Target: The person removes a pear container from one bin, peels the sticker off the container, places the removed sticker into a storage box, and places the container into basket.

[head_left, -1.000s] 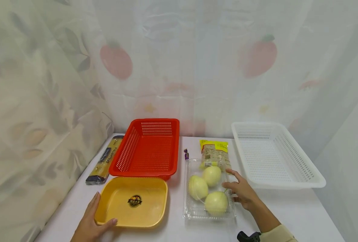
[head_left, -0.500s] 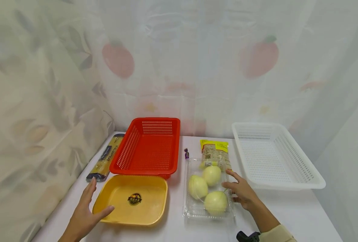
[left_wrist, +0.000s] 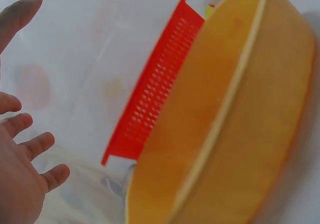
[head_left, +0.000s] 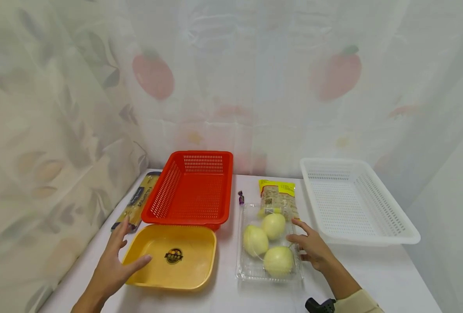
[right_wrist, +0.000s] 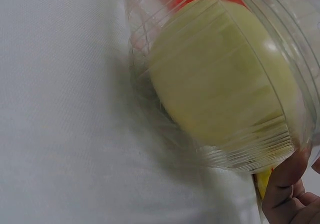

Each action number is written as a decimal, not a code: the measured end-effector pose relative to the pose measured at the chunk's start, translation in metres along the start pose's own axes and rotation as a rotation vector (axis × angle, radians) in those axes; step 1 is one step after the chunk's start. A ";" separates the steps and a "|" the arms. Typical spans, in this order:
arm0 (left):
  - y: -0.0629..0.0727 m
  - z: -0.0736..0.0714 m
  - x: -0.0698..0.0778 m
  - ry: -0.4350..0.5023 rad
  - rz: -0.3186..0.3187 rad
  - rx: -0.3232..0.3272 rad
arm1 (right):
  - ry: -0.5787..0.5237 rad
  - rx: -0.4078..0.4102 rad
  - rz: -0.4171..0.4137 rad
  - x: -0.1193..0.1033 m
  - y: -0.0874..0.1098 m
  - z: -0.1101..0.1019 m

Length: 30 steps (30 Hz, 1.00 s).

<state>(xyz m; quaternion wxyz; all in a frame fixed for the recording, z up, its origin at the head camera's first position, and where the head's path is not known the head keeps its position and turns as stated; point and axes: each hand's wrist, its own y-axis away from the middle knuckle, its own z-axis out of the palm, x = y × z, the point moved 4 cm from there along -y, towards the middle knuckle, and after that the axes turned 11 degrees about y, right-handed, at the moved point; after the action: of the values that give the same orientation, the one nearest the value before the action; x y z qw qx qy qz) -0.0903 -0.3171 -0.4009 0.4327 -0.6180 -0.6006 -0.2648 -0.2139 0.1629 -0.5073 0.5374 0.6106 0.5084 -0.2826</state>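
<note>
My left hand [head_left: 111, 261] is held with fingers spread and thumb apart over the left side of a shallow yellow basin [head_left: 188, 274]. In the left wrist view a gap shows between the fingers [left_wrist: 40, 145] and the basin wall [left_wrist: 250, 119]. A clear plastic box [head_left: 251, 274] with three pale green, round melons [head_left: 278, 261] stands right of the basin. At the box's right side my right hand [head_left: 313, 248] grips the edge. One melon [right_wrist: 220, 74] shows through the ribbed wall in the right wrist view, a fingertip right at the rim.
A red slotted basket [head_left: 200, 195] stands behind the basin, a spaghetti pack [head_left: 139, 200] left of it. Behind the box lie a yellow-topped bag [head_left: 280, 193] and a small purple-wrapped candy [head_left: 241, 198]. A white basket [head_left: 348, 208] is at the right.
My left hand has let go of the yellow basin's left rim and lifted away from it, fingers spread. The right hand stays at the clear plastic box.
</note>
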 end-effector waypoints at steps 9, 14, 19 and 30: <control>-0.005 0.005 0.023 0.055 0.106 0.008 | -0.007 -0.005 -0.005 -0.001 0.001 0.001; -0.008 0.014 0.032 0.138 0.091 -0.007 | -0.004 0.001 -0.001 -0.002 0.002 0.001; -0.013 0.026 0.040 0.169 0.170 -0.012 | -0.020 -0.006 -0.007 -0.001 0.002 0.000; -0.023 0.052 0.058 0.326 0.287 -0.059 | -0.020 -0.009 -0.016 -0.001 0.002 0.000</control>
<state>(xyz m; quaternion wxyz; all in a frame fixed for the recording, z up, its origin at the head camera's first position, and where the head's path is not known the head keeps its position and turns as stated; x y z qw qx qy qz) -0.1148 -0.2457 -0.3721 0.5391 -0.6586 -0.4206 -0.3141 -0.2122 0.1629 -0.5057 0.5428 0.6013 0.5092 -0.2906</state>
